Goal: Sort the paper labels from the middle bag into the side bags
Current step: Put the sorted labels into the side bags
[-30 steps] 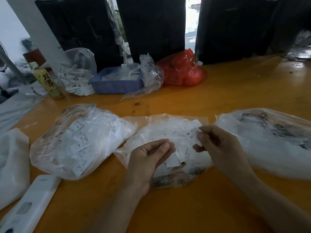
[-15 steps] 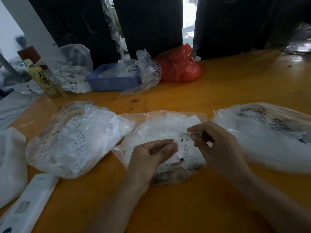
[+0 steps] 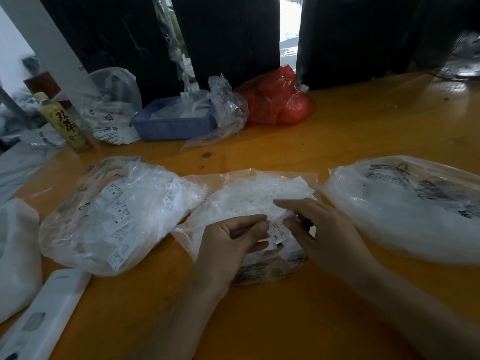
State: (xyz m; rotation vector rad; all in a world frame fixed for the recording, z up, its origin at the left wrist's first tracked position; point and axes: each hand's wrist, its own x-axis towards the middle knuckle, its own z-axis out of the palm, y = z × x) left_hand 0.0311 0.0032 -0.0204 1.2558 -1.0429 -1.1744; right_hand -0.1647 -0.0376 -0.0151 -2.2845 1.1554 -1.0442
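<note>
An orange wooden counter (image 3: 363, 131) is gleaming under dim light; dark curtains (image 3: 228, 35) are hanging behind it, daylight showing through a narrow gap (image 3: 288, 27).

Three see-through plastic bags lie in a row on the orange counter (image 3: 337, 141). The middle bag (image 3: 249, 201) is flat, crinkly and open, with a pile of small white paper labels on it. One label (image 3: 278, 229) with tiny black print sits between the two hands. The left bag (image 3: 117, 214) is puffy and full of labels. The right bag (image 3: 405, 211) is big, with dark print on top
</note>
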